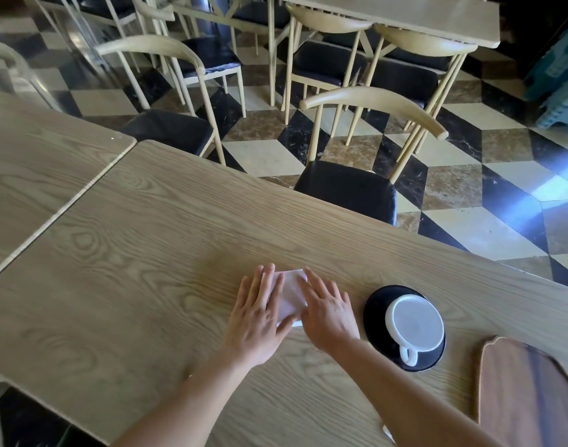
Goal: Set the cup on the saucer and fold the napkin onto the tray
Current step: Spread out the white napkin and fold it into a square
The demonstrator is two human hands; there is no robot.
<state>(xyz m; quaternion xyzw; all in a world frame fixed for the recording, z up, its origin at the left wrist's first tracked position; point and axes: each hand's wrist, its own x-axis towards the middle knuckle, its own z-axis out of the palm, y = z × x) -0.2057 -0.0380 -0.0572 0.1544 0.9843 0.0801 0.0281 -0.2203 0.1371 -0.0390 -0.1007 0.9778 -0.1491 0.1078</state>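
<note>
A white cup stands on a black saucer at the right of the wooden table, its handle pointing toward me. A white napkin lies flat on the table left of the saucer, folded into a small rectangle. My left hand presses flat on its left part, fingers spread. Over the napkin's right edge lies my right hand, also flat with spread fingers. A dark wooden tray sits at the lower right corner, partly cut off by the frame.
The light wooden table meets a second table at the left. Chairs with black seats stand along the far edge. A checkered floor and more tables and chairs lie beyond.
</note>
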